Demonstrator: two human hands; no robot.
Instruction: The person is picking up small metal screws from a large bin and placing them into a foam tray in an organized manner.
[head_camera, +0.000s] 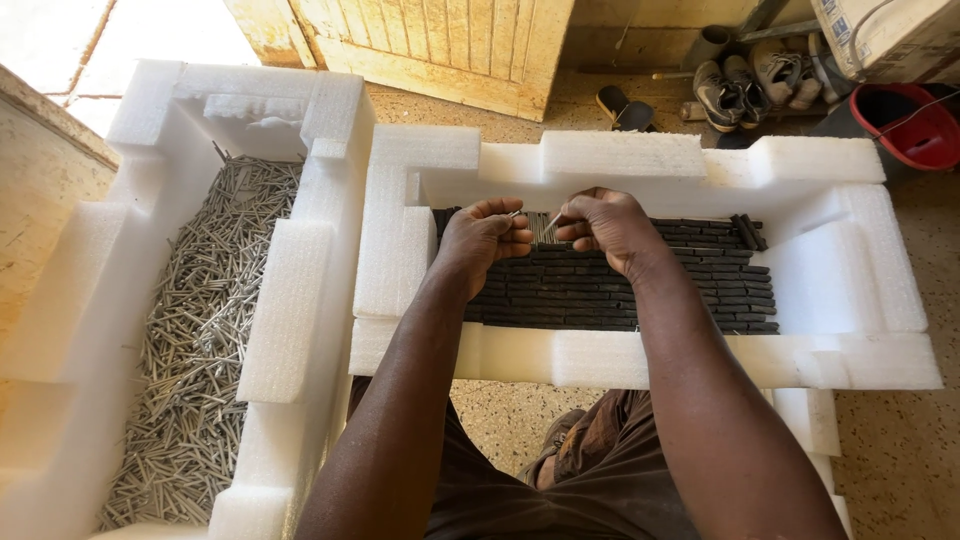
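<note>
My left hand (487, 238) and my right hand (603, 226) meet over a white foam tray (640, 358) that rests across my lap. Each hand pinches thin metal nails (541, 227), a small bunch held between the fingertips of both. Below the hands, rows of dark stacked nail strips (650, 290) fill the tray's recess. To the left stands a second white foam tray (290, 300) heaped with loose silver nails (205, 330).
A yellow wooden door (440, 45) stands beyond the trays. Several shoes and sandals (740, 85) lie on the speckled floor at the back right, beside a red bucket (915, 125). A low wall (45, 190) borders the left.
</note>
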